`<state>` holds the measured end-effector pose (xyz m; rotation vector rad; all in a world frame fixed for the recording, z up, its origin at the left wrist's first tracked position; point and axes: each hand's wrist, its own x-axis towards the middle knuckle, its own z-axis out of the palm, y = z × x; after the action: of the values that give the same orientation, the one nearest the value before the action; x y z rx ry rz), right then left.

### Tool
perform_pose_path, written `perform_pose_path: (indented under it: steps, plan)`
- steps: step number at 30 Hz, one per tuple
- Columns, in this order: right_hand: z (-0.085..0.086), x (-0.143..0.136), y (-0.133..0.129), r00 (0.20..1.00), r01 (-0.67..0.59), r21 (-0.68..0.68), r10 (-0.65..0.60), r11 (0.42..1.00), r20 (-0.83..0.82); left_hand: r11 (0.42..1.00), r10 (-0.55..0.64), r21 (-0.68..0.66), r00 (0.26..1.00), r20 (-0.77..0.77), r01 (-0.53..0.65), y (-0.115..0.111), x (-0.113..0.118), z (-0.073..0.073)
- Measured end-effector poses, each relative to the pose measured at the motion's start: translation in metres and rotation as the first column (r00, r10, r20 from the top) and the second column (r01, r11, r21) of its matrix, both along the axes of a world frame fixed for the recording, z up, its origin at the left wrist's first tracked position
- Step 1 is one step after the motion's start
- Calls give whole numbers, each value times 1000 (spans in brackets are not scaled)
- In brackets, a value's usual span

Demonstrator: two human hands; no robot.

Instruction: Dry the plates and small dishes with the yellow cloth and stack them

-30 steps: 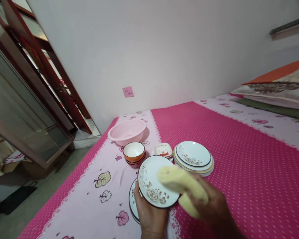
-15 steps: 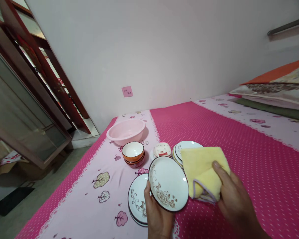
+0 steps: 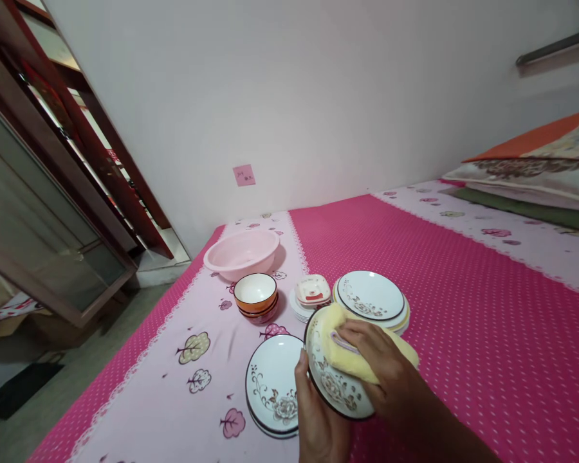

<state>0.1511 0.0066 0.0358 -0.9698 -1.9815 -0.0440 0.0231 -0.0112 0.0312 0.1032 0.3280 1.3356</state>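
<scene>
Above the pink bedspread, near some stacked plates, I see the left hand with its grip clamped on a tilted floral plate. The right hand clutches a yellow cloth against its face.

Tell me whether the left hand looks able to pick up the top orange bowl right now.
Probably not: the left hand holds a plate, and the right hand holds a cloth against it. Otherwise the way looks free, as nothing covers the orange bowl.
</scene>
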Motion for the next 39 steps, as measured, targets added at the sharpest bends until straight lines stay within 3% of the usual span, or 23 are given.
perform_pose_path:
  steps: [3, 7, 14, 19, 24, 27, 30, 34, 39]
  plan:
    - [-3, 2, -3, 998, -11, -85, 16, 996, 53, 999, 18, -31, 1000, 4, -18, 1, -6, -1]
    - [-6, 10, 0, 987, 155, -73, -150, 985, 64, 996, 47, -77, 999, 9, -46, 3, -6, 2]
    - [-3, 18, 9, 960, 238, -26, -239, 971, -144, 1000, 16, 12, 999, -31, -16, 0, 5, 1]
    - [1, -3, -2, 978, 75, -70, -87, 995, -191, 998, 37, 52, 998, -45, -35, -3, 11, -2]
    - [-4, -13, -13, 980, -182, -142, 167, 973, -110, 989, 71, -131, 997, 33, -66, 2, 2, -1]
    - [-7, -11, -15, 963, -256, -99, 245, 962, -111, 989, -38, -141, 998, 42, 43, 4, -8, 3]
    - [0, -10, -15, 953, -302, -183, 299, 935, -45, 986, -112, -117, 993, 34, 115, 7, -18, 6]
    - [6, -5, -14, 970, -210, -206, 230, 956, 79, 997, 16, -77, 1000, -6, -16, 11, -30, 2]
    - [-8, 19, -4, 971, 48, -152, -11, 987, 241, 994, 96, -39, 993, -64, -98, 15, -41, -1]
